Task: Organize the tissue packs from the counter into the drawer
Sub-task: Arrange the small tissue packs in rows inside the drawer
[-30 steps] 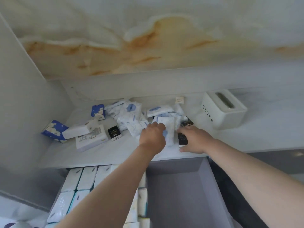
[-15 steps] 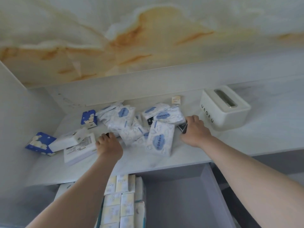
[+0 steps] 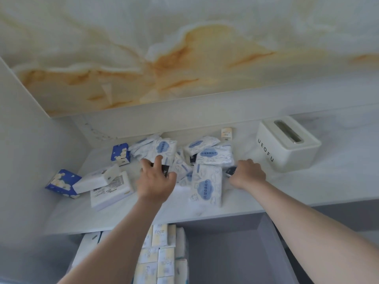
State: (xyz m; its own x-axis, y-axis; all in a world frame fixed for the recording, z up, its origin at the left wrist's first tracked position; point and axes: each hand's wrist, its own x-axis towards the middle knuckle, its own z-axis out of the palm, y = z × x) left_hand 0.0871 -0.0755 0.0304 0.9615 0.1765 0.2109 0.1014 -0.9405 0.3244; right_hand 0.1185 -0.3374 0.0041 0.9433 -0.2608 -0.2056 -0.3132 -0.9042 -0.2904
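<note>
Your left hand (image 3: 156, 182) curls its fingers round a small dark pack (image 3: 165, 171); your right hand (image 3: 249, 174) pinches a second dark pack (image 3: 231, 171). Tissue packs (image 3: 207, 184) heaped on the desk (image 3: 123, 218) between. Risk: a wrist sweeps one over the edge, askew into the drawer (image 3: 225, 253).

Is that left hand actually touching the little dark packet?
Touching. The head view shows the left hand with thumb and fingers curled round the small dark packet.
</note>
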